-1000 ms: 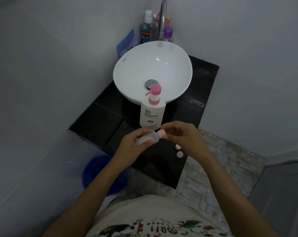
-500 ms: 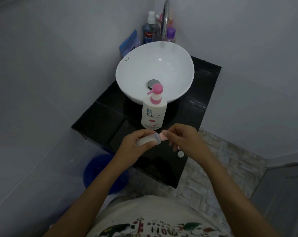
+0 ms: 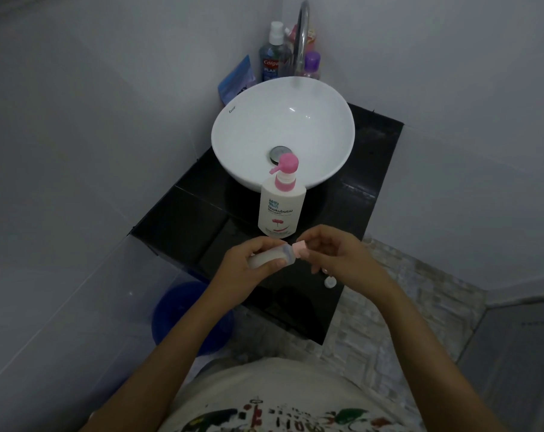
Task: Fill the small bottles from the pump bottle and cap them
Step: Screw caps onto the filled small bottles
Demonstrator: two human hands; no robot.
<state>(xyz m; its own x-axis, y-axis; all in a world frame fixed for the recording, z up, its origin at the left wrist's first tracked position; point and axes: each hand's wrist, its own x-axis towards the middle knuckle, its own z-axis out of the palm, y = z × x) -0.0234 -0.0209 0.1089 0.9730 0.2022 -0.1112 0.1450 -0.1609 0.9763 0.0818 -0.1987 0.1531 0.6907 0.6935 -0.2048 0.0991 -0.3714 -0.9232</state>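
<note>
A white pump bottle with a pink pump head stands on the black counter in front of the basin. My left hand grips a small clear bottle lying sideways, its neck pointing right. My right hand pinches a pink cap at the bottle's mouth. A small white cap lies on the counter under my right hand.
A white bowl basin with a chrome tap fills the counter's back. Toiletry bottles and a blue packet stand behind it. A blue bucket sits on the floor at the left, below the counter's edge.
Both hands stay together at the small bottle's mouth; the right fingers have shifted their hold on the pink cap. The pink item seen on the counter one second ago is hidden under my right hand.
</note>
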